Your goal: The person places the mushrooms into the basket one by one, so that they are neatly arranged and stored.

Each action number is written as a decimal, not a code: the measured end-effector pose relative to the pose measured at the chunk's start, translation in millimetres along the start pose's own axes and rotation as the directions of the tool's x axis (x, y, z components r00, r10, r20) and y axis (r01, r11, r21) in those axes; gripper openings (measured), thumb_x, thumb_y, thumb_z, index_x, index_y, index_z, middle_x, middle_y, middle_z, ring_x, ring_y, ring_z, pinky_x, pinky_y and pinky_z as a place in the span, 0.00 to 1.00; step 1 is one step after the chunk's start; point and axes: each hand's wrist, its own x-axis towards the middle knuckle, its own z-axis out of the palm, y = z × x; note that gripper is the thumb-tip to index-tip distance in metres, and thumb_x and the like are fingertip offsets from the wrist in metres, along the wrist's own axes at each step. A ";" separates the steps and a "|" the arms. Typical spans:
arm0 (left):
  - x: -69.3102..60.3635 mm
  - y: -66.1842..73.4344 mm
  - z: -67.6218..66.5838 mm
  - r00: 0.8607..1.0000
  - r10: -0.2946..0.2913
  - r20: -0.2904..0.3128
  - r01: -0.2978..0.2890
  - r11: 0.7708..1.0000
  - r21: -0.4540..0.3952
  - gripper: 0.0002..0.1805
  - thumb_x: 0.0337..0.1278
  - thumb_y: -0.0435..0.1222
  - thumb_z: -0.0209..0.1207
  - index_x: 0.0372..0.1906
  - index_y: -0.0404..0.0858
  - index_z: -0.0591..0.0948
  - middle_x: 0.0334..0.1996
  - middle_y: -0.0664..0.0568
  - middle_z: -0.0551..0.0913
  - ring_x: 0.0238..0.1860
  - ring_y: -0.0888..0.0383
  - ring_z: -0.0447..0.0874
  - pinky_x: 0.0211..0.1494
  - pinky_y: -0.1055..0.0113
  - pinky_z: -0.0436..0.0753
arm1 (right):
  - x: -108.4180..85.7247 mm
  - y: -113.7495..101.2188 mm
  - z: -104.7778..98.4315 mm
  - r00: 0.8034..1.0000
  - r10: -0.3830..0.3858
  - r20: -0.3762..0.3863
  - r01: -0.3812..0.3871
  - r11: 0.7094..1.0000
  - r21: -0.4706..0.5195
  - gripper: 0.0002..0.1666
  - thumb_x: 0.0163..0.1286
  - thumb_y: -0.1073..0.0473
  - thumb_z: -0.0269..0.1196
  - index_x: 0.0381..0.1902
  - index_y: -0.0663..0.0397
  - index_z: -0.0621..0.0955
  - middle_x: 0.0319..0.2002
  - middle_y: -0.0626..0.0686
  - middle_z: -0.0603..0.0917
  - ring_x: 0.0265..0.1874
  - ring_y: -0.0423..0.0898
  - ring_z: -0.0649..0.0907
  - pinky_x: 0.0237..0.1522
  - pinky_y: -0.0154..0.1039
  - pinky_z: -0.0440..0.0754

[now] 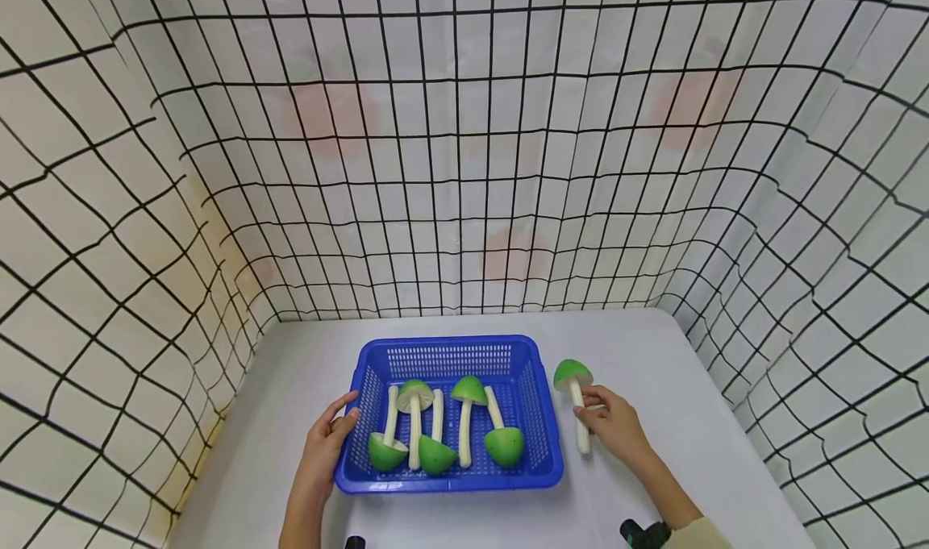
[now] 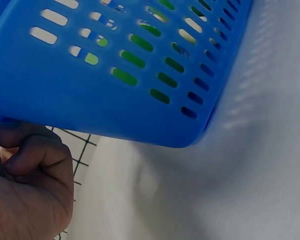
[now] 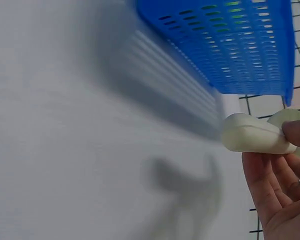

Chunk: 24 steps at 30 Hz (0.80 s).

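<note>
A blue plastic basket [image 1: 450, 486] stands on the white table with several toy mushrooms lying in it, such as a green-capped one [image 1: 504, 446] at the right. Their stems are white, and some caps point away, others toward me. At the basket's left rim, my left hand [image 1: 323, 446] grips the edge with thumb and fingers; the left wrist view shows its curled fingers [image 2: 37, 155] by the rim. To the right of the basket, my right hand [image 1: 617, 426] pinches another toy mushroom [image 1: 583, 436] by its stem, cap pointing away. The stem's rounded end faces the right wrist camera.
Black grid netting [image 1: 457, 182] over white sheeting surrounds the table [image 1: 254, 452] at the back and both sides. A small black object [image 1: 355, 542] shows at the bottom edge, and a dark wrist device [image 1: 644, 534] sits by the right sleeve.
</note>
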 end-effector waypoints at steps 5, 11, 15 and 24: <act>2.5 -0.7 0.1 1.000 0.000 0.008 0.000 1.000 -0.016 0.28 0.75 0.50 0.57 0.75 0.52 0.71 0.54 0.41 0.83 0.47 0.52 0.84 0.47 0.63 0.86 | 2.2 -15.6 -6.7 1.000 -0.011 -0.021 0.012 1.000 0.028 0.26 0.73 0.59 0.66 0.64 0.64 0.76 0.52 0.63 0.83 0.41 0.45 0.87 0.37 0.38 0.87; 3.3 -6.1 0.8 1.000 -0.006 0.020 0.007 0.998 -0.057 0.28 0.77 0.50 0.55 0.76 0.52 0.69 0.60 0.35 0.82 0.51 0.49 0.86 0.47 0.62 0.86 | 4.0 -23.2 -7.5 1.000 -0.019 -0.019 0.020 0.998 0.062 0.26 0.73 0.56 0.66 0.65 0.60 0.77 0.53 0.62 0.84 0.42 0.43 0.87 0.40 0.42 0.88; 1.3 -5.5 1.4 1.000 0.009 0.013 -0.008 0.998 -0.057 0.29 0.75 0.52 0.57 0.75 0.52 0.71 0.59 0.37 0.82 0.50 0.50 0.86 0.46 0.63 0.86 | 5.5 -30.6 -7.6 0.999 -0.047 -0.027 0.050 0.994 0.099 0.27 0.73 0.55 0.67 0.65 0.60 0.77 0.54 0.63 0.83 0.42 0.44 0.88 0.41 0.44 0.89; -1.2 -5.9 3.3 0.999 0.037 0.004 -0.036 0.998 -0.053 0.30 0.73 0.55 0.58 0.74 0.51 0.71 0.60 0.36 0.82 0.50 0.49 0.87 0.47 0.60 0.87 | 11.3 -41.4 -1.3 0.997 -0.072 -0.019 0.074 0.984 0.160 0.26 0.72 0.56 0.68 0.63 0.61 0.78 0.54 0.64 0.83 0.39 0.40 0.87 0.39 0.44 0.89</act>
